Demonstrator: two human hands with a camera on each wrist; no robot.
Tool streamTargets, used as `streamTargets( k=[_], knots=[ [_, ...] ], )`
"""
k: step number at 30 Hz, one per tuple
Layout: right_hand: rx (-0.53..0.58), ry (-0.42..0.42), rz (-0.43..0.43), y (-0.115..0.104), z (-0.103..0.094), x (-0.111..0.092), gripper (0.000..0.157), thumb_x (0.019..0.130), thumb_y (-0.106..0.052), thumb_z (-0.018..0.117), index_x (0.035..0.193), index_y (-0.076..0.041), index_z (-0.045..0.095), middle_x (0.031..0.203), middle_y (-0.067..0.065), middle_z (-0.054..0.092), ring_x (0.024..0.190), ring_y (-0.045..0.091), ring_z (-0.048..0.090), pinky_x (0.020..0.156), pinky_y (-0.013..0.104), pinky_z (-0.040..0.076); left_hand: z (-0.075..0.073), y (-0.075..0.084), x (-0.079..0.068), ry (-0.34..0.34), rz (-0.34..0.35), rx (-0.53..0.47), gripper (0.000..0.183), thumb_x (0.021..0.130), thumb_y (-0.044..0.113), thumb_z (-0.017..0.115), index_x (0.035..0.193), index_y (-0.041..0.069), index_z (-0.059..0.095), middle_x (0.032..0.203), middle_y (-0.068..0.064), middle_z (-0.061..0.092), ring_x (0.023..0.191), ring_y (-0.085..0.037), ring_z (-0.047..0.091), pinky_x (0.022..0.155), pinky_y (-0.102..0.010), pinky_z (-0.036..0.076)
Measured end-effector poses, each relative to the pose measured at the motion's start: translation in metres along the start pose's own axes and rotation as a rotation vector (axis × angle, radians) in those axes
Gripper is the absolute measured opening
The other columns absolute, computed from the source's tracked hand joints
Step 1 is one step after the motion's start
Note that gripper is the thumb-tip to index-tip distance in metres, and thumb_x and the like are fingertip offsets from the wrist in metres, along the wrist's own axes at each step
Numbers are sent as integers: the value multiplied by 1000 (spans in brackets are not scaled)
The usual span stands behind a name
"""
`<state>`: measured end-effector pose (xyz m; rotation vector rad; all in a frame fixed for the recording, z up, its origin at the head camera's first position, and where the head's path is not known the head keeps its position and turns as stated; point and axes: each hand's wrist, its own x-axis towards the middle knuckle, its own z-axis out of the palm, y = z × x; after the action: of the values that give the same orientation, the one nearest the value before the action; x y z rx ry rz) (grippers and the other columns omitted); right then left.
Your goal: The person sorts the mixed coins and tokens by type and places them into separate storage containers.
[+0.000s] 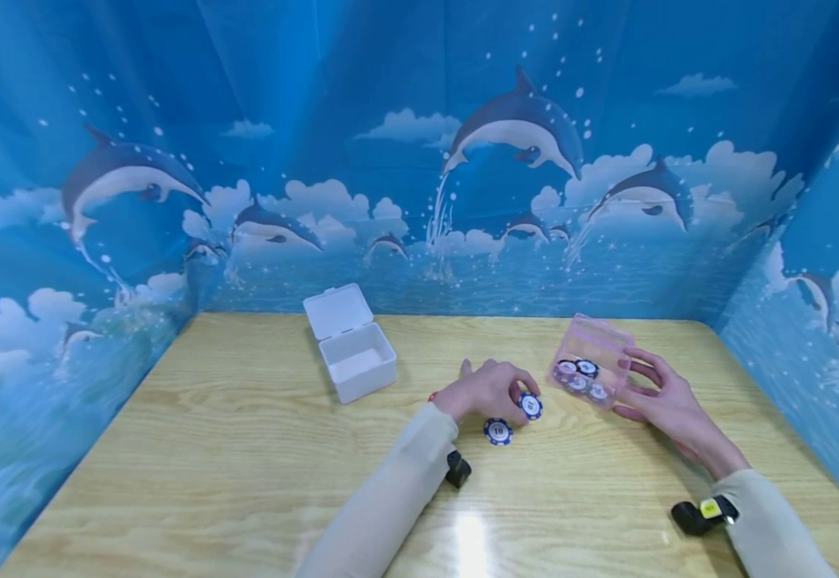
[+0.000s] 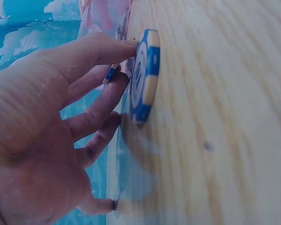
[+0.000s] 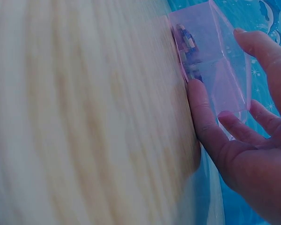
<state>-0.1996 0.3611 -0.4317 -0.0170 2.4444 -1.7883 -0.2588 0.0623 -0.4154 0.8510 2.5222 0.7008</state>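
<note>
My left hand (image 1: 491, 391) pinches a blue-and-white poker chip (image 1: 531, 405) between thumb and fingers, low over the wooden table. A second poker chip (image 1: 498, 432), marked 10, lies flat just below that hand; in the left wrist view this chip (image 2: 145, 77) looms large in front of the fingertips. To the right, a pink see-through plastic box (image 1: 584, 394) stands with its lid open at the back. Several chips (image 1: 588, 368) lie inside it. My right hand (image 1: 668, 401) holds the box by its right side, fingers and thumb spread around the wall (image 3: 225, 89).
A white box (image 1: 364, 377) with its lid (image 1: 338, 311) flipped back sits at the far left-centre and holds nothing visible. Behind the wooden table (image 1: 246, 449) and along its sides hangs a blue dolphin-print curtain (image 1: 361, 201).
</note>
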Motion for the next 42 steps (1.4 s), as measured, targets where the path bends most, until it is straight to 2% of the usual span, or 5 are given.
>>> streamTargets(
  k=[7,12,20,32,42],
  knots=[
    [9,2,6,1,1,0,86,99,-19,69,163,-7,12,162,30,17,102,-9,61,87,29,62,0,-1,-1,10,9,-17,40,84,31,85,121,34,70,84,16,65,91,-3,56,123,-72,4],
    [18,2,4,2,1,-1,86,99,-18,69,163,-8,13,162,30,17,102,-8,62,86,29,62,0,-2,-1,44,24,-40,40,84,29,84,121,33,69,87,16,64,86,-3,57,121,-71,15],
    [14,2,-26,2,0,-2,82,100,-15,68,162,-7,14,160,31,17,102,-6,64,85,29,63,-1,-2,2,139,105,-102,41,86,35,83,124,31,68,94,18,64,89,-1,57,104,-50,38],
    [13,6,-16,0,0,-1,82,99,-17,69,161,-9,17,159,30,19,102,-7,63,85,29,63,-3,10,14,282,155,-208,44,86,33,82,127,26,68,99,16,67,95,-1,61,90,-35,39],
    [3,3,10,0,1,0,86,99,-20,69,163,-9,13,162,30,17,101,-10,61,87,29,62,4,18,31,339,168,-298,51,84,30,85,130,17,67,104,10,69,93,-3,62,83,-21,47]
  ],
)
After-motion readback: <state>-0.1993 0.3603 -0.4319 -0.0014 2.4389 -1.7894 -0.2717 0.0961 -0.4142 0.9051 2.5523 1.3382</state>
